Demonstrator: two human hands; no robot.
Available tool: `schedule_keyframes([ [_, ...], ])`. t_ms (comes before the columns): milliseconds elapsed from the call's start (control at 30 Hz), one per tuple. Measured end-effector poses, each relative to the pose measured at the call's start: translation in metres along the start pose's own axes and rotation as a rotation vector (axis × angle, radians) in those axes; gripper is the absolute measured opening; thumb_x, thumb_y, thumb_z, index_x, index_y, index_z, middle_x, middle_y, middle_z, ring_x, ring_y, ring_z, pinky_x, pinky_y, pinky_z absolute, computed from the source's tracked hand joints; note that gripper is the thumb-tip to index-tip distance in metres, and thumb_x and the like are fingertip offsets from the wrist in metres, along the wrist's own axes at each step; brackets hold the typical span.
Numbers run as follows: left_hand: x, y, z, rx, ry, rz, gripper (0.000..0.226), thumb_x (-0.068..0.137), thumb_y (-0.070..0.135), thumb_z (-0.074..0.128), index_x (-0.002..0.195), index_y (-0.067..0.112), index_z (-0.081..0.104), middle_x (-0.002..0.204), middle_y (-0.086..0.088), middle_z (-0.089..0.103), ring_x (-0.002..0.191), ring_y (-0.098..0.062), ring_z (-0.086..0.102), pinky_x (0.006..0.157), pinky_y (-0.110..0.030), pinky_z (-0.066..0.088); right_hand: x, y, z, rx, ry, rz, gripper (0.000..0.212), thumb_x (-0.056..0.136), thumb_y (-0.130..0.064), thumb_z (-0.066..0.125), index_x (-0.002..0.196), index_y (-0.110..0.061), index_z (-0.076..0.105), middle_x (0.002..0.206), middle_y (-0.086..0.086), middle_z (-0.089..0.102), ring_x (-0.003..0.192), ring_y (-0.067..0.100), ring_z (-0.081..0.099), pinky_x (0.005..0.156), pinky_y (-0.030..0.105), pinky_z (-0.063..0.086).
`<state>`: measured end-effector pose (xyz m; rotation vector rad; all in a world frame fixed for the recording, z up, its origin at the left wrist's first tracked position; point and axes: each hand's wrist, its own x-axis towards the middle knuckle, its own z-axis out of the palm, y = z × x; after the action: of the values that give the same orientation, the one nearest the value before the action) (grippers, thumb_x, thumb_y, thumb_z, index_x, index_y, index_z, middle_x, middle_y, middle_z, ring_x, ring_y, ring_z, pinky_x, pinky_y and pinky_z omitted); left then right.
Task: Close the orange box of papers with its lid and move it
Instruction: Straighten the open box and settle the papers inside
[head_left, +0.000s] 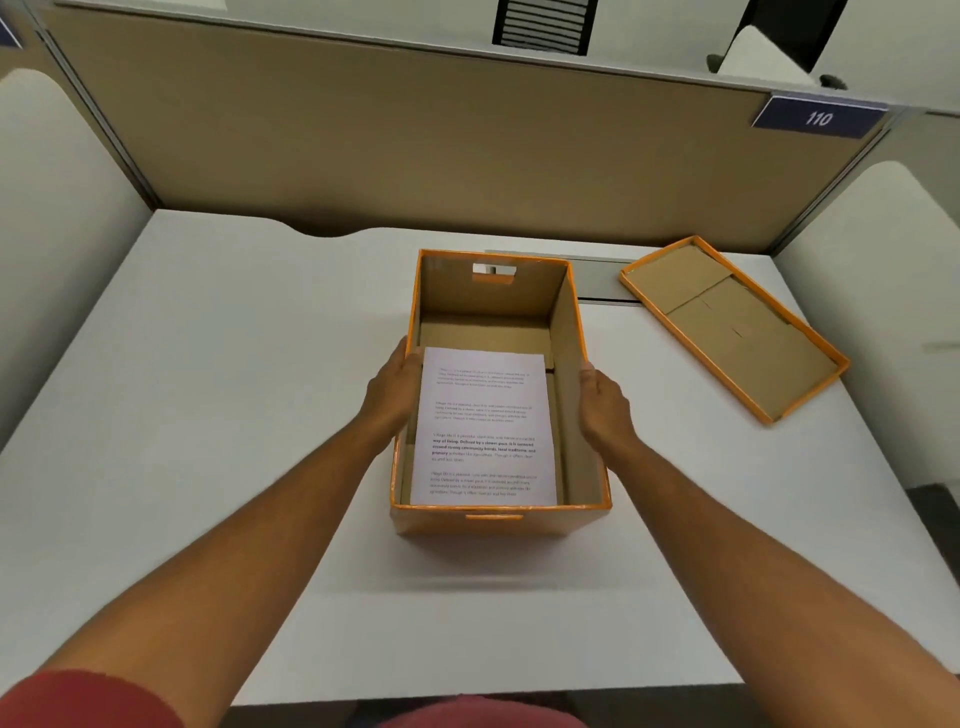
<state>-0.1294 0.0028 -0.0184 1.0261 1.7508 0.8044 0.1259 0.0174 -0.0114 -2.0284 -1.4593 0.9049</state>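
Note:
An orange cardboard box (569, 332) stands open in the middle of the white desk, with cut-out handles in its near and far ends. Printed white papers (485, 426) lie inside it, toward the near end. My left hand (392, 387) presses against the box's left wall, thumb over the rim. My right hand (602, 400) presses against the right wall. The orange lid (732, 325) lies upside down on the desk to the right of the box, apart from it, showing its brown inside.
The white desk (208, 415) is bounded by a tan partition wall (415, 140) at the back and pale side panels left and right. A grey cable slot (602, 283) sits behind the box. A sign reading 110 (818, 118) hangs top right.

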Motion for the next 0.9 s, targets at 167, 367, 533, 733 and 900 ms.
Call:
schedule_keyframes([
  [167,-0.008,-0.025,-0.003,0.010,0.071,0.043,0.059,0.108,0.055,0.031,0.160,0.028,0.039,0.159,-0.010,0.052,0.143,-0.038,0.052,0.103,-0.042,0.039,-0.017,0.016,0.012,-0.032,0.069,-0.045,0.049,0.112,-0.045,0.024,0.079,-0.020,0.051,0.075,-0.001,0.057,0.073,0.017,0.057,0.077,0.039,0.045],
  [367,-0.024,-0.051,-0.008,0.042,0.090,0.074,0.059,0.108,0.056,0.030,0.160,0.029,0.039,0.158,-0.009,0.054,0.141,-0.039,0.054,0.099,-0.040,0.039,-0.047,0.029,0.017,-0.047,0.082,-0.065,0.048,0.112,-0.047,0.025,0.073,-0.025,0.045,0.071,-0.004,0.053,0.066,0.009,0.051,0.074,0.035,0.040],
  [533,-0.041,-0.070,-0.013,0.031,0.090,0.057,0.060,0.108,0.056,0.030,0.162,0.030,0.035,0.160,-0.007,0.051,0.142,-0.036,0.053,0.102,-0.040,0.040,-0.069,0.033,0.021,-0.037,0.066,-0.064,0.050,0.111,-0.047,0.024,0.078,-0.019,0.050,0.072,0.000,0.056,0.068,0.011,0.053,0.074,0.035,0.041],
  [733,-0.054,-0.079,-0.018,0.011,0.090,0.057,0.060,0.107,0.057,0.031,0.162,0.032,0.036,0.156,-0.006,0.056,0.134,-0.032,0.060,0.093,-0.037,0.041,-0.084,0.036,0.026,-0.027,0.070,-0.058,0.051,0.111,-0.048,0.026,0.079,-0.015,0.050,0.072,0.002,0.055,0.066,0.012,0.052,0.068,0.029,0.040],
  [900,-0.060,-0.081,-0.022,0.021,0.079,0.051,0.061,0.106,0.058,0.031,0.162,0.034,0.035,0.156,-0.004,0.056,0.134,-0.032,0.060,0.093,-0.039,0.043,-0.093,0.035,0.028,-0.040,0.098,-0.033,0.050,0.110,-0.048,0.027,0.071,-0.022,0.045,0.069,0.001,0.053,0.064,0.011,0.050,0.064,0.024,0.037],
])
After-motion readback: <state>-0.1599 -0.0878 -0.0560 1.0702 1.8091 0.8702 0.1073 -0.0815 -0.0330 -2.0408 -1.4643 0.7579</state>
